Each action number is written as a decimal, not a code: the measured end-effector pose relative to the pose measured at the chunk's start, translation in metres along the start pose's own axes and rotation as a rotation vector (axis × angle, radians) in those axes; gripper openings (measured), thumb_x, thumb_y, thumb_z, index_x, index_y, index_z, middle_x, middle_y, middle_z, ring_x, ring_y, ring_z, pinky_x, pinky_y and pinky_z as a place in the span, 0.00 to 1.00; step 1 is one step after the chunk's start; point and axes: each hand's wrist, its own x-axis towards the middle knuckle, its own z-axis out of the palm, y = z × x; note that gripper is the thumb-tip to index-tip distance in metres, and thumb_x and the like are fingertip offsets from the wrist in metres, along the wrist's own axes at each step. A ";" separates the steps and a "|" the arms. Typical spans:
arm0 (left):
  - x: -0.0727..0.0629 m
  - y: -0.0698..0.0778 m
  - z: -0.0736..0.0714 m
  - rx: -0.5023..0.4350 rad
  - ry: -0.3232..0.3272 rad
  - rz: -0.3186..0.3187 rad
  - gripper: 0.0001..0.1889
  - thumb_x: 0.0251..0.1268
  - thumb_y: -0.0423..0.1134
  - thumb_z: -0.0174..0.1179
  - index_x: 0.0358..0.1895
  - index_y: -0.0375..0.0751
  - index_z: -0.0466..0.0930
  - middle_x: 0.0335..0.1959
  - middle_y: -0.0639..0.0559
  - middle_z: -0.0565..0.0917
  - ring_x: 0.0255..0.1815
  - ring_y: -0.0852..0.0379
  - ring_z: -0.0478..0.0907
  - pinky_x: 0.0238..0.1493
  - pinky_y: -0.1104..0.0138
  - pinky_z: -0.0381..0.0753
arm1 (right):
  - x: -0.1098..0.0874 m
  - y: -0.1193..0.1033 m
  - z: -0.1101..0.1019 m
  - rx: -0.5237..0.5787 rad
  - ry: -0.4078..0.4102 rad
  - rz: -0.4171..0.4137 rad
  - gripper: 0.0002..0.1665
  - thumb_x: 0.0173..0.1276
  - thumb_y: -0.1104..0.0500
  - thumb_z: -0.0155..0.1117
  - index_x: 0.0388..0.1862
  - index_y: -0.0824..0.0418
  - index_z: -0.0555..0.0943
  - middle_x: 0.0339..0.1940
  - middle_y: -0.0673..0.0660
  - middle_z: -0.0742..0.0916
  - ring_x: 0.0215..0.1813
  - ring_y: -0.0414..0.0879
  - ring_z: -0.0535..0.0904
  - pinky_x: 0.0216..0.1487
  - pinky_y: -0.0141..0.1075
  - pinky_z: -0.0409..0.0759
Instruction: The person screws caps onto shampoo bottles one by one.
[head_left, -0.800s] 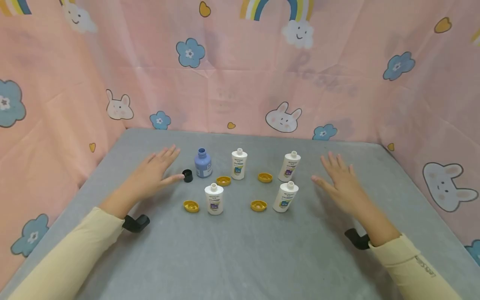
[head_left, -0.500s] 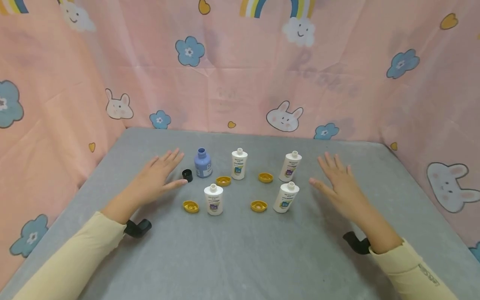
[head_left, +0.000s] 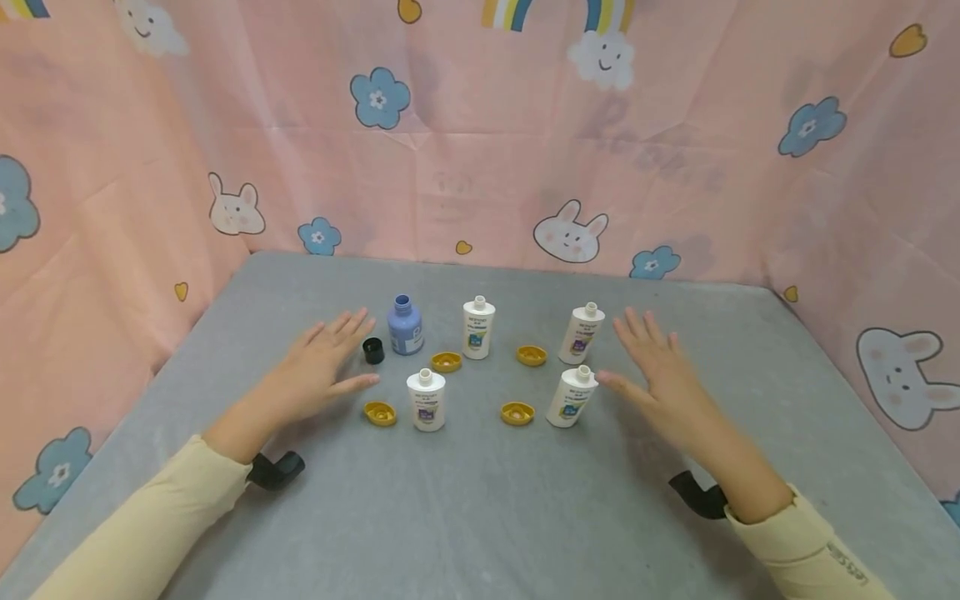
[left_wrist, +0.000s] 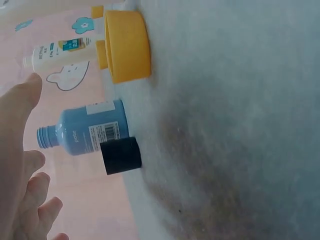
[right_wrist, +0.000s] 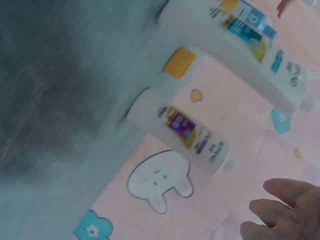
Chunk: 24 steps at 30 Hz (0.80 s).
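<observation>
The left hand point(head_left: 311, 371) is over the left part of the grey table point(head_left: 480, 517); its fingers are long and straight, and the thumb is spread out to the side; it is near a little black cap point(head_left: 373, 351), which sits on the table just beside the blue bottle point(head_left: 406, 329). The right hand point(head_left: 663, 392) is over the other part; its fingers are straight too, with the thumb spread away from them; the thumb tip looks very near the front right white bottle point(head_left: 572, 400), but I cannot tell if they touch.

All the bottles stand up on the table, with their necks showing; in the back row are the blue bottle, the back middle white bottle point(head_left: 477, 329) and the back right white bottle point(head_left: 581, 335); in front stands the front left white bottle point(head_left: 426, 403), with the front right one well apart from it. Four yellow caps point(head_left: 517, 413) lie on the table; each one is near the left side of a white bottle.

Both arms have cream sleeves point(head_left: 150, 525); behind the table hangs a pink cloth point(head_left: 465, 167) with bunnies, blue flowers, hearts and rainbows on it.
</observation>
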 end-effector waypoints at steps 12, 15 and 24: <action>-0.004 0.011 0.003 -0.017 -0.024 0.008 0.45 0.69 0.59 0.58 0.80 0.40 0.50 0.82 0.42 0.50 0.82 0.39 0.47 0.80 0.41 0.46 | 0.001 -0.024 0.006 -0.032 -0.035 -0.048 0.52 0.72 0.37 0.57 0.82 0.59 0.48 0.84 0.58 0.48 0.84 0.61 0.37 0.81 0.62 0.34; -0.005 0.012 0.005 -0.014 -0.025 0.012 0.45 0.68 0.60 0.59 0.80 0.41 0.50 0.82 0.42 0.50 0.82 0.39 0.47 0.80 0.41 0.47 | 0.002 -0.030 0.009 -0.019 -0.026 -0.071 0.51 0.71 0.38 0.59 0.82 0.58 0.49 0.84 0.59 0.50 0.84 0.60 0.38 0.81 0.61 0.35; -0.007 0.018 0.008 -0.053 -0.031 0.039 0.47 0.66 0.61 0.60 0.80 0.40 0.50 0.81 0.41 0.51 0.82 0.38 0.48 0.79 0.41 0.48 | 0.006 -0.047 0.021 -0.028 -0.050 -0.137 0.54 0.69 0.36 0.61 0.82 0.58 0.50 0.84 0.57 0.49 0.84 0.57 0.39 0.82 0.60 0.38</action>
